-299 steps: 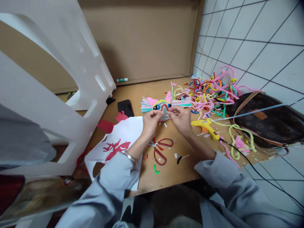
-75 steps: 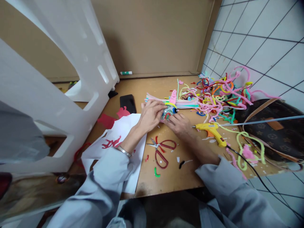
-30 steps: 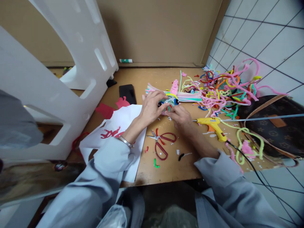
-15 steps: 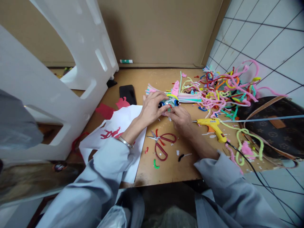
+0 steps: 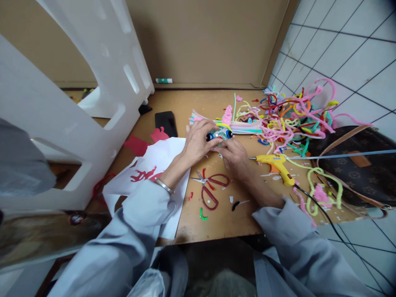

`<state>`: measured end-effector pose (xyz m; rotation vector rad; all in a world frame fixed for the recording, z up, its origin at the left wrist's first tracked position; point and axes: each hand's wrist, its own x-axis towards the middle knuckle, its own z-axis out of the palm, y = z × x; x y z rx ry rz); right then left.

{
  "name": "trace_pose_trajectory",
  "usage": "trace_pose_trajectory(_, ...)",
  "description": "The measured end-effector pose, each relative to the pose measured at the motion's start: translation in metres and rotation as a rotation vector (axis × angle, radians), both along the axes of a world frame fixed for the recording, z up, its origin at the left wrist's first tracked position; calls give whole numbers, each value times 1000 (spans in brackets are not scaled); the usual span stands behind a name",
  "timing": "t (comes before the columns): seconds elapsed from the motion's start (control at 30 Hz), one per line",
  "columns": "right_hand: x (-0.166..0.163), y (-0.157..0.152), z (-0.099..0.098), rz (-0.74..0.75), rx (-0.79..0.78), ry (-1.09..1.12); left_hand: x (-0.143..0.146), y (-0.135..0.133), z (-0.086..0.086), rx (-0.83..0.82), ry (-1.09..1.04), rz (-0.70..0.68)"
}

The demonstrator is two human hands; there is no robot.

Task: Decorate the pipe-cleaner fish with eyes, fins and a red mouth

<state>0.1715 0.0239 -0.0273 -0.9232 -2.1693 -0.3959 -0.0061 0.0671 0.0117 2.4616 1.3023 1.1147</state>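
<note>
Between my hands is a small craft figure (image 5: 220,133) with round blue-and-black eyes, a yellow strip and a clear greenish body. My left hand (image 5: 199,140) is closed on its left side, thumb along the front. Fingers of my right hand (image 5: 235,156) pinch its lower front edge; the exact spot is hidden. Behind the figure lies a bundle of pastel pipe cleaners (image 5: 246,126), with a pink fuzzy piece (image 5: 227,114) standing up from there. Red-handled scissors (image 5: 210,187) rest open on the table, just below my hands.
A yellow glue gun (image 5: 276,163) with a black cord lies right of my right hand. Tangled pipe cleaners (image 5: 287,128) and a brown bag (image 5: 355,173) fill the right side. White paper (image 5: 173,154), red paper scraps (image 5: 137,144) and a black phone (image 5: 166,123) are on the left.
The view has shifted very slightly. Both hands keep their hold on the figure, with barely any visible movement.
</note>
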Motion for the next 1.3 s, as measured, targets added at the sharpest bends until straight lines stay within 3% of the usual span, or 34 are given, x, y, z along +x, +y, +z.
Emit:
trace_pose_trajectory(0.53,-3,-4,2,-26,-34,69,3,0,-2,12,-9,7)
trace_pose_trajectory(0.7,1,-1,7,74,-83,363,2,2,-3,-7,-46,5)
trace_pose_trajectory(0.9,7,4,11,-38,-161,649,1,2,-2,-22,-54,5)
trace_pose_trajectory(1.3,8,8,2,-161,-275,493,1,0,1,-12,10,49)
